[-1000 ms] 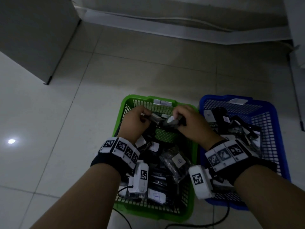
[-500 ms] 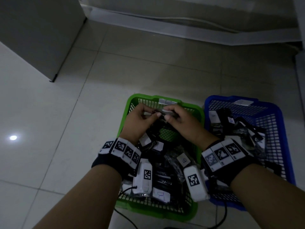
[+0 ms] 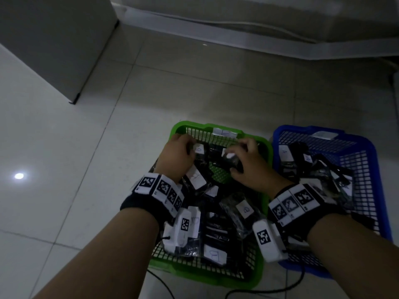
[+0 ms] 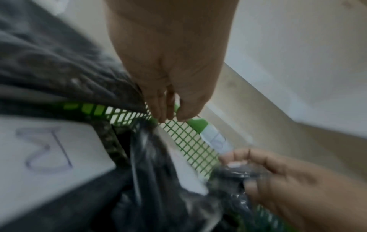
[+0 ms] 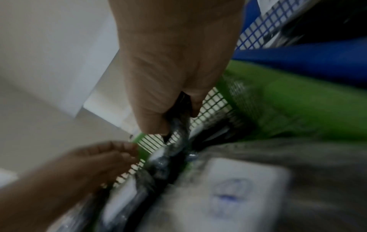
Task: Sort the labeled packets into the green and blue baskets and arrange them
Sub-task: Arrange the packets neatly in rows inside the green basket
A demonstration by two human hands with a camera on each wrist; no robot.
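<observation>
The green basket [image 3: 179, 126] stands in the middle of the head view, full of black plastic-wrapped packets with white hand-lettered labels [image 3: 246, 209]. To its right the blue basket [image 3: 302, 129] holds more of them. Both hands are at the green basket's far end. My left hand [image 3: 191, 147] curls over a labeled packet [image 3: 199, 149] by the far wall; in the left wrist view its fingertips [image 4: 164, 116] pinch at the packet's clear top edge [image 4: 143, 135]. My right hand [image 3: 235, 156] grips a black packet [image 3: 231, 158], also seen as the packet [image 5: 178, 124] between its fingers.
A grey cabinet [image 3: 54, 39] stands on the tiled floor at the back left. A white skirting with a cable [image 3: 248, 24] runs along the wall behind the baskets. A black cable [image 3: 259, 291] lies on the floor in front of them.
The hands, which met over one packet in the middle of the green basket, have drawn apart and lowered toward its far wall. The right hand still grips a black packet.
</observation>
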